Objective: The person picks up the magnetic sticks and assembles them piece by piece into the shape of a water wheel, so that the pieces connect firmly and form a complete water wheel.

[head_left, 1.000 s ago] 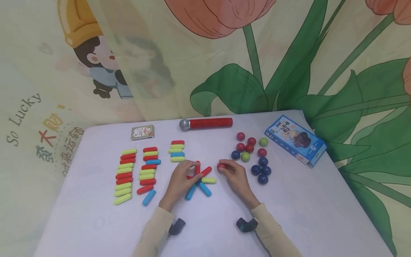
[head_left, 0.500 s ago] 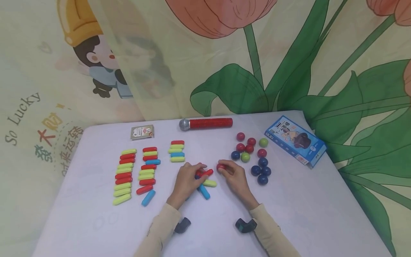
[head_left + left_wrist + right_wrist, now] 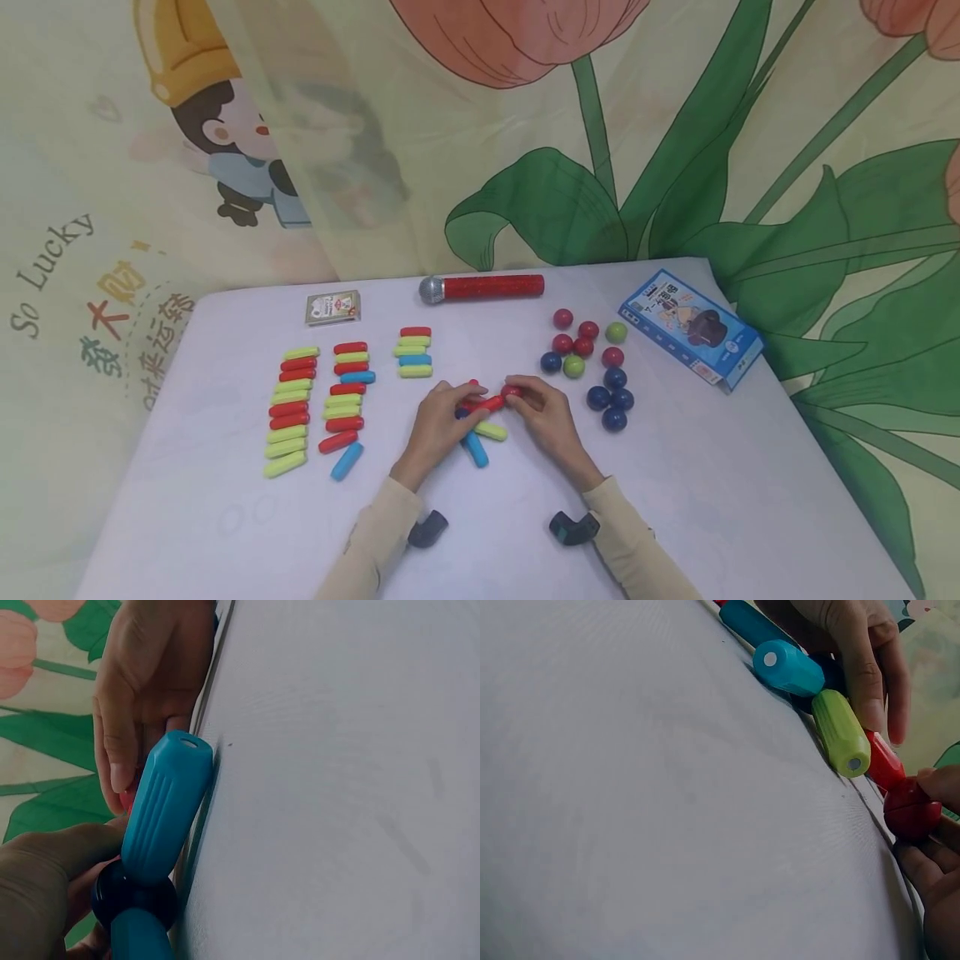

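My right hand [image 3: 546, 421] pinches a shiny red ball [image 3: 913, 812] between thumb and fingers. That ball touches the outer end of a short red building stick [image 3: 885, 761]. My left hand [image 3: 435, 425] holds this red stick between thumb and fingers, close to a dark blue ball [image 3: 135, 896]. Several sticks fan out from the blue ball: a yellow-green stick [image 3: 841, 733], a blue stick [image 3: 475, 448], and others partly covered by the left hand. In the left wrist view, a blue stick [image 3: 169, 806] stands out from the blue ball near the camera.
Loose sticks lie in columns at left, such as a red stick [image 3: 337, 442]. Several balls, including a dark blue ball [image 3: 614, 418] and a green ball [image 3: 573, 367], sit at right. Behind are a card box [image 3: 333, 307], a red microphone [image 3: 491, 287] and a blue box [image 3: 690, 327].
My left hand has shifted right and turned the stick star, taking the red stick between its fingers. The red ball, once apart from the stick, now touches its end.
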`<state>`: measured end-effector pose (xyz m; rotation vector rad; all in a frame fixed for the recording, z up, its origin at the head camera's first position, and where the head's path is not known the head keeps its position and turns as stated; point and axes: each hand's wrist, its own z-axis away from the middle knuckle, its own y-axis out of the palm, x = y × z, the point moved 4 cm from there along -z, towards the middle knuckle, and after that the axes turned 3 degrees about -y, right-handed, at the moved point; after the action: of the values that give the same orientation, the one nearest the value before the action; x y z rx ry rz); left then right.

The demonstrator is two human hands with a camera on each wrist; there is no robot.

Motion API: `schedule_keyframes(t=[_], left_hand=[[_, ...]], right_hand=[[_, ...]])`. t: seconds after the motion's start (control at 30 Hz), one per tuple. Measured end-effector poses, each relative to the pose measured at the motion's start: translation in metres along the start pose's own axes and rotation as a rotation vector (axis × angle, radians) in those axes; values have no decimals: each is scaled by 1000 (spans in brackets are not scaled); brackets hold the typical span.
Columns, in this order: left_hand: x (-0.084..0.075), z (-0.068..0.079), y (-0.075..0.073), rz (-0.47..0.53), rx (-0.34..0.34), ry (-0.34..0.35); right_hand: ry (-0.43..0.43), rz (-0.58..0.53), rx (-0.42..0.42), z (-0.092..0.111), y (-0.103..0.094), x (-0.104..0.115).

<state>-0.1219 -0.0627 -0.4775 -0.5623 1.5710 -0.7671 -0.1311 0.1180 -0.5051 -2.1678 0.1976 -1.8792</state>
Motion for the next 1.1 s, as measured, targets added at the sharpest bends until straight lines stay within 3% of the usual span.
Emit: schedule_keyframes(t=[0.27,0.47,0.6,0.77,0.9,1.1], left_hand=[[4,8,-5,112,-74,44],[16,21,-13,123,-130,-10],[19,24,-15,139,-102,-37],[19,25,-13,153,-65,-63],[19,24,-13,131,-60,-60],[18,23,-13,74,-51,-58]], right_hand=[[8,12,-34,3,-8,0],[-41,154,-248,14,-48,9],[-92,303,-394,26,-78,17],[-45,421,-527,53,-99,15],[-12,456,-558,69,-103,9],[-60,479,-533,75,-99,6]])
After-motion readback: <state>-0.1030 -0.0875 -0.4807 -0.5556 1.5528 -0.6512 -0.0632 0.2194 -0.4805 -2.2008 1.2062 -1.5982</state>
